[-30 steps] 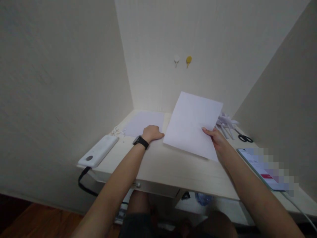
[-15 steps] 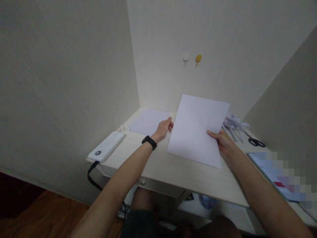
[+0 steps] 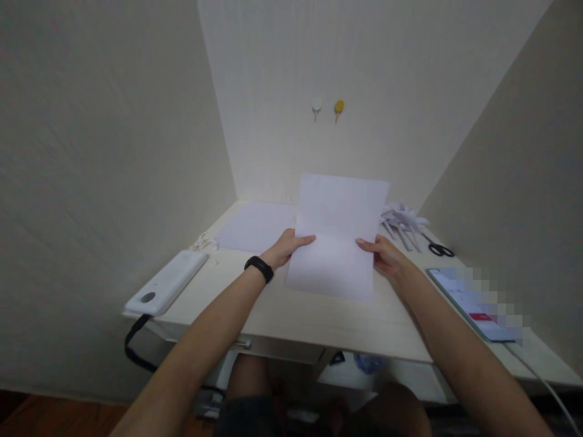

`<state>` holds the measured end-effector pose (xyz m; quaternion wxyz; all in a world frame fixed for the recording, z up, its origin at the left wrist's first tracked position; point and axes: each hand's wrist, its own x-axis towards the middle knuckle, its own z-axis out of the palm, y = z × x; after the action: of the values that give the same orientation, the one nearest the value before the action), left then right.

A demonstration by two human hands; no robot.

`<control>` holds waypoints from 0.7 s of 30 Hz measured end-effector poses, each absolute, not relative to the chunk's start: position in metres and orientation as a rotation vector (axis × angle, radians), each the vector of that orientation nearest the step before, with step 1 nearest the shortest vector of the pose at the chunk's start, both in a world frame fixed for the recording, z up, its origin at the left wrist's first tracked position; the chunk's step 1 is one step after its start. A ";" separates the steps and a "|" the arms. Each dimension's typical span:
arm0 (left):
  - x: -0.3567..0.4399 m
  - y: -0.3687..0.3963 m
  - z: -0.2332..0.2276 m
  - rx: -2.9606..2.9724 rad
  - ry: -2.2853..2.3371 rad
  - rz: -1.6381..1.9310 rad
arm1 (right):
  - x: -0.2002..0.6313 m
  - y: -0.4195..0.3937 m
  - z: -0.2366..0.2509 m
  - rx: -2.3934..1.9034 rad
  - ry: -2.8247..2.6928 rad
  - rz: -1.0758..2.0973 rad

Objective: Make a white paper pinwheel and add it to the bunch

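A white sheet of paper (image 3: 337, 233) is held up, tilted, above the pale wooden desk (image 3: 314, 315). My left hand (image 3: 286, 247), with a black band on the wrist, grips its left edge. My right hand (image 3: 385, 255) grips its right edge. A faint bend runs across the sheet between the two hands. A second white sheet (image 3: 259, 226) lies flat on the desk behind my left hand.
A white power bank (image 3: 166, 283) with a black cable lies at the desk's left edge, paper scraps (image 3: 204, 241) beyond it. Folded paper pieces (image 3: 403, 221) and black scissors (image 3: 439, 249) lie at the back right. A phone (image 3: 473, 297) lies at the right. Two hooks (image 3: 328, 107) are on the wall.
My left hand left the desk and took the sheet's left edge. The sheet swung from slanted to square in front of me, now held by both hands.
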<state>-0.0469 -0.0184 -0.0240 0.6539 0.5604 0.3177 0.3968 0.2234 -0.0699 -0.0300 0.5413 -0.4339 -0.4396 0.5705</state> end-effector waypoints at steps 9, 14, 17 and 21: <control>-0.055 -0.005 -0.025 1.226 0.676 0.843 | 0.225 -0.074 -0.027 -1.018 -1.164 1.483; -0.060 -0.004 -0.024 1.298 0.675 0.751 | 0.225 -0.074 -0.028 -1.005 -1.172 1.478; -0.060 -0.006 -0.022 1.313 0.689 0.716 | 0.226 -0.073 -0.027 -0.960 -1.159 1.494; -0.058 -0.009 -0.017 1.293 0.703 0.683 | 0.227 -0.072 -0.025 -0.962 -1.100 1.482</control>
<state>-0.0584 -0.0091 -0.0166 0.6884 0.5779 0.3144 0.3054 0.2265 -0.0717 -0.0253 0.5058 -0.3986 -0.4561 0.6142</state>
